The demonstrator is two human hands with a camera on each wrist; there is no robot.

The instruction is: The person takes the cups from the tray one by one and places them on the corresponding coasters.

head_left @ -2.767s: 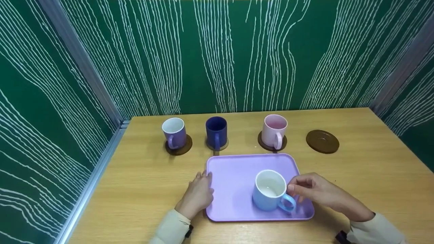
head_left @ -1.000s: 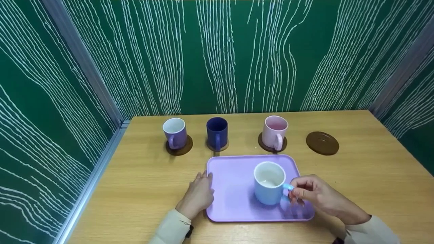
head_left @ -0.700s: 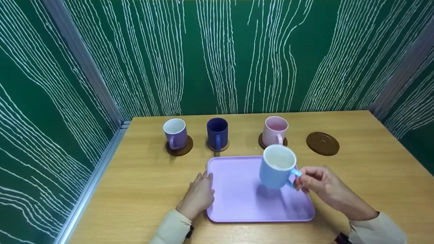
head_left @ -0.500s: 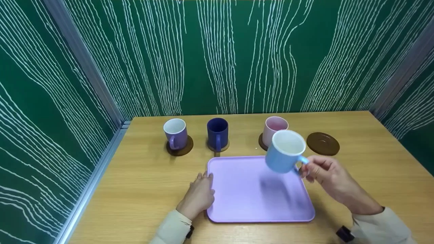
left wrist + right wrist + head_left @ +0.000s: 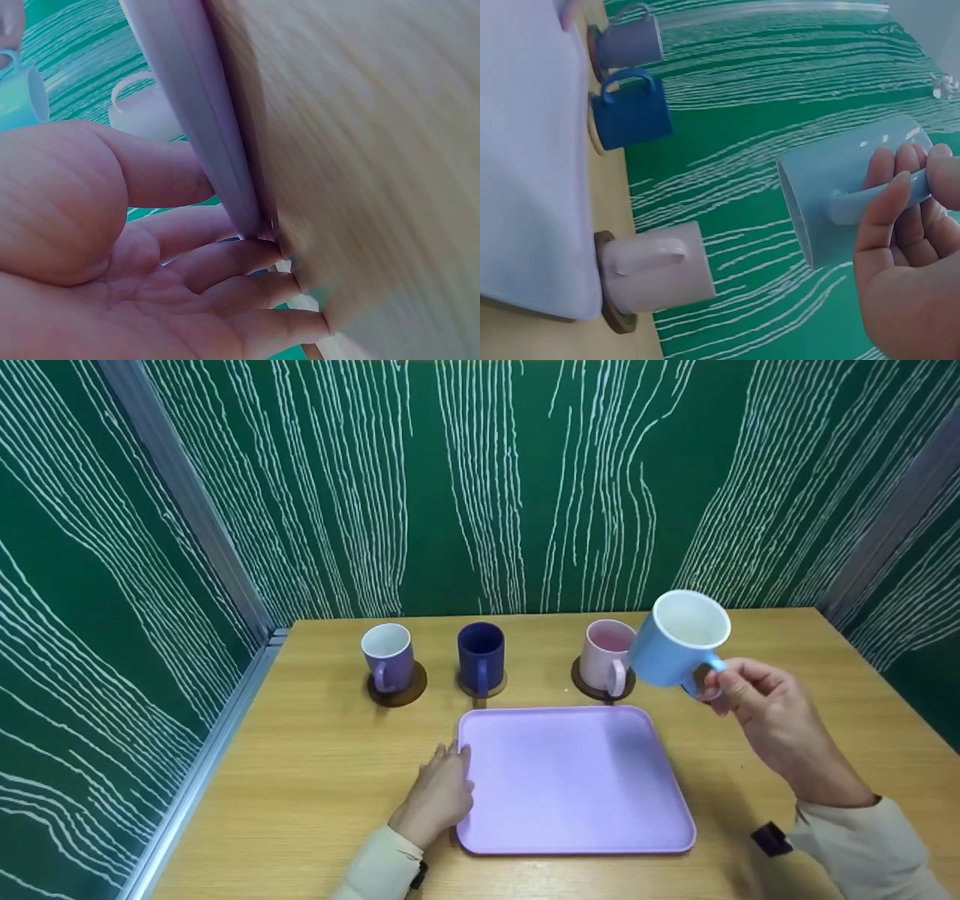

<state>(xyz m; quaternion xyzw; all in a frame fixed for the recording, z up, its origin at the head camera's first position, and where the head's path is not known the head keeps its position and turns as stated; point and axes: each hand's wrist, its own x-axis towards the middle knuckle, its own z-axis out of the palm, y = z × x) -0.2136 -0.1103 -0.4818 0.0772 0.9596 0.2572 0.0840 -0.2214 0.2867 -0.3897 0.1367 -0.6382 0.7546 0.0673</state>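
My right hand (image 5: 772, 712) pinches the handle of a light blue mug (image 5: 671, 649) with a white inside. The mug hangs tilted above the table's back right, beside a pink mug (image 5: 604, 660) and overlapping it slightly in the head view. In the right wrist view, thumb and fingers close round the handle of the blue mug (image 5: 840, 187). My left hand (image 5: 439, 791) rests at the left edge of a lilac tray (image 5: 570, 780). In the left wrist view its thumb reaches over the tray's rim (image 5: 202, 112), while straight fingers touch the table outside it.
Along the back stand a purple mug (image 5: 390, 656) and a dark blue mug (image 5: 481, 656), each on a round coaster, as is the pink one. Another brown coaster at the right is mostly hidden behind the light blue mug. Behind the wooden table (image 5: 337, 765) rises a green wall (image 5: 480, 487).
My right hand has taken the light blue mug by its handle, lifted it off the tray and carried it back and to the right. The left hand and tray have stayed put.
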